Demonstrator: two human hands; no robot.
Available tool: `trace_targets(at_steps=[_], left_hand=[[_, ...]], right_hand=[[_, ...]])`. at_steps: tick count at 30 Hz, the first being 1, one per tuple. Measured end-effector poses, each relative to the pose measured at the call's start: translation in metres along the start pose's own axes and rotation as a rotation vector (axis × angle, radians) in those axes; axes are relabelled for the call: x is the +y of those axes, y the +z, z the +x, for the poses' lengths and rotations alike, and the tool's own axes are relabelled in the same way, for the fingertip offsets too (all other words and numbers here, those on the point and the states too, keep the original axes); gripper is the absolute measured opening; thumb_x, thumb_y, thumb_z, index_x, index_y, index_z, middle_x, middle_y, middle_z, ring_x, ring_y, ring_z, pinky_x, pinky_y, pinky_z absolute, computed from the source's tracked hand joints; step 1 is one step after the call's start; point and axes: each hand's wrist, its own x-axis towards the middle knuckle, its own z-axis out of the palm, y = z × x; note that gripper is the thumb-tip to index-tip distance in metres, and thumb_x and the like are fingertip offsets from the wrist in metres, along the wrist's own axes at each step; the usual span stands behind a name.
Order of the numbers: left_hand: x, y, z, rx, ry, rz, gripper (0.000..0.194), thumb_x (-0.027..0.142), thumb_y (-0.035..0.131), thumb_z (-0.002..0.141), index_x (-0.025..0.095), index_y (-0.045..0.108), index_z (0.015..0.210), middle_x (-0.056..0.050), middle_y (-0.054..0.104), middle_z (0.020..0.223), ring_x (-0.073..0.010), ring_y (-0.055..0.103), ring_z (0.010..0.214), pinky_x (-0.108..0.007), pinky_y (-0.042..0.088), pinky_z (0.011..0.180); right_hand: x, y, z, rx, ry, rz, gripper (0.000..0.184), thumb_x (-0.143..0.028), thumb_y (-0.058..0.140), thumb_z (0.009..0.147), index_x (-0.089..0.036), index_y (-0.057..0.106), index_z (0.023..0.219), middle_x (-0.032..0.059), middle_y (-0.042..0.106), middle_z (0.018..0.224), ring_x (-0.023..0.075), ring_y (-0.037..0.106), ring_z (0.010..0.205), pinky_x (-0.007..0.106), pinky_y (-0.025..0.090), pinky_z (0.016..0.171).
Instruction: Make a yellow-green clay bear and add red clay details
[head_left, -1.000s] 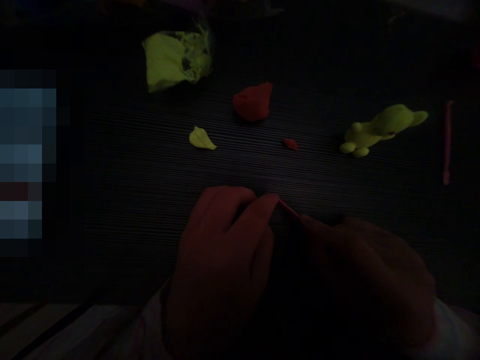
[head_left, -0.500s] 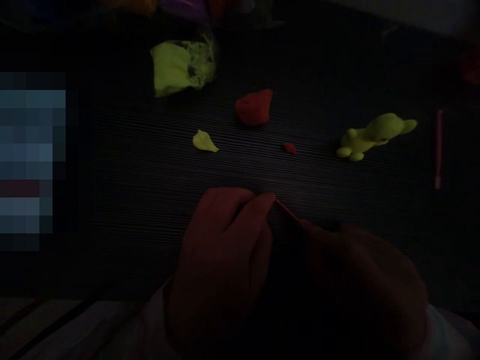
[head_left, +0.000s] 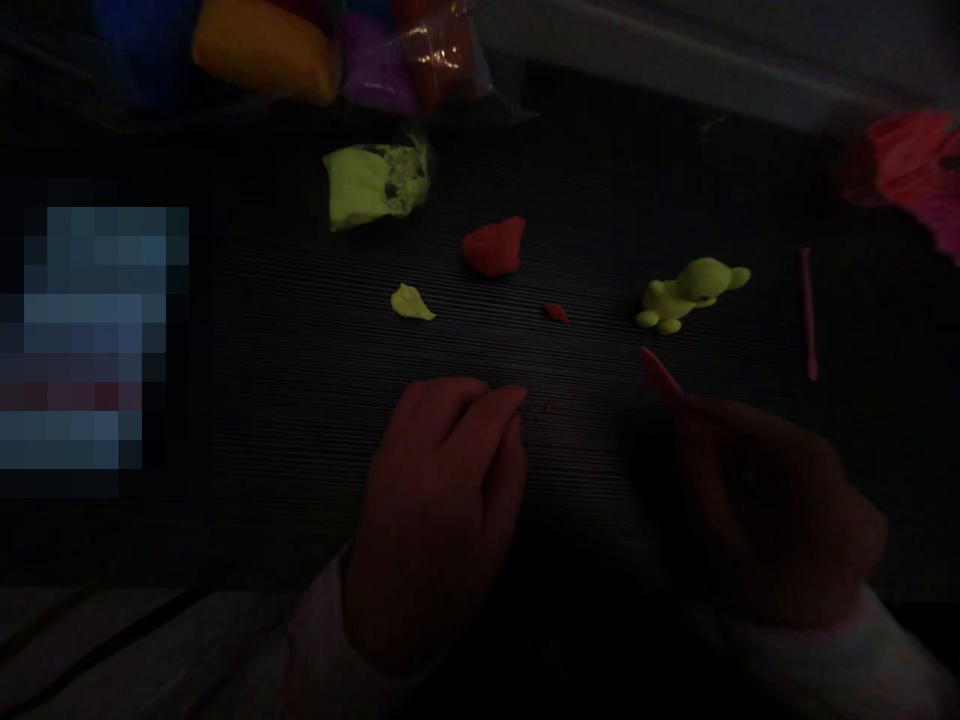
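My left hand (head_left: 442, 490) rests on the dark table, thumb and fingers pressed together; whatever may be between them is hidden. Just right of its fingertips lie tiny red crumbs (head_left: 546, 408). Held in my right hand (head_left: 780, 500) is a pink clay knife (head_left: 661, 376), its blade raised and pointing up to the left, apart from the left hand. Beyond the hands sit a red clay lump (head_left: 495, 248), a small red clay piece (head_left: 556, 313) and a flat yellow clay scrap (head_left: 411, 302). A yellow clay animal figure (head_left: 686, 290) lies past the knife tip.
A second pink tool (head_left: 808, 315) lies at the right. Yellow clay in a torn clear wrapper (head_left: 364, 185) is farther back. Behind it is a clear bag with orange (head_left: 262, 50) and other coloured clay packs. A crumpled pink-red item (head_left: 915, 160) sits at far right. The scene is dim.
My right hand has drawn the clay knife away from my left fingertips, to the right, baring its blade and the red crumbs. The left hand stays nearly in place. The view has tilted up and right.
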Motion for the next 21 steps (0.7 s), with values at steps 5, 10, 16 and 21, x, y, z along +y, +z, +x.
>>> trace_targets(at_steps=[5, 10, 16, 21], left_hand=[[-0.001, 0.002, 0.000, 0.009, 0.038, 0.002, 0.021, 0.017, 0.050, 0.074, 0.016, 0.057, 0.094, -0.003, 0.056, 0.085, -0.0128, 0.050, 0.081, -0.027, 0.043, 0.072], [-0.002, 0.003, 0.001, 0.019, 0.036, 0.006, 0.020, 0.018, 0.049, 0.075, 0.017, 0.058, 0.093, -0.003, 0.056, 0.084, -0.0132, 0.050, 0.080, -0.028, 0.044, 0.071], [-0.003, 0.005, 0.002, 0.013, 0.038, -0.016, 0.018, 0.021, 0.051, 0.074, 0.018, 0.059, 0.089, -0.003, 0.056, 0.082, -0.0130, 0.050, 0.079, -0.028, 0.044, 0.072], [-0.001, 0.003, 0.002, 0.034, 0.010, -0.024, 0.016, 0.020, 0.050, 0.075, 0.018, 0.059, 0.087, -0.002, 0.056, 0.083, -0.0124, 0.051, 0.080, -0.027, 0.044, 0.072]], right_hand=[[0.031, 0.001, -0.007, -0.040, -0.057, -0.064, 0.022, -0.018, 0.049, 0.076, -0.019, 0.054, 0.098, 0.0059, 0.057, 0.073, 0.0183, 0.054, 0.067, 0.031, 0.044, 0.059], [0.040, 0.006, -0.007, -0.004, -0.081, -0.054, 0.023, -0.021, 0.054, 0.073, -0.013, 0.058, 0.094, 0.0099, 0.056, 0.084, 0.0199, 0.052, 0.076, 0.033, 0.045, 0.064], [0.015, 0.001, 0.009, 0.065, -0.209, 0.033, 0.020, -0.020, 0.057, 0.071, -0.019, 0.059, 0.091, 0.0060, 0.057, 0.083, 0.0177, 0.050, 0.075, 0.033, 0.040, 0.066], [-0.013, 0.004, 0.046, -0.102, -0.448, 0.127, 0.015, -0.025, 0.051, 0.076, -0.026, 0.060, 0.089, 0.0015, 0.060, 0.088, 0.0172, 0.050, 0.077, 0.036, 0.034, 0.069]])
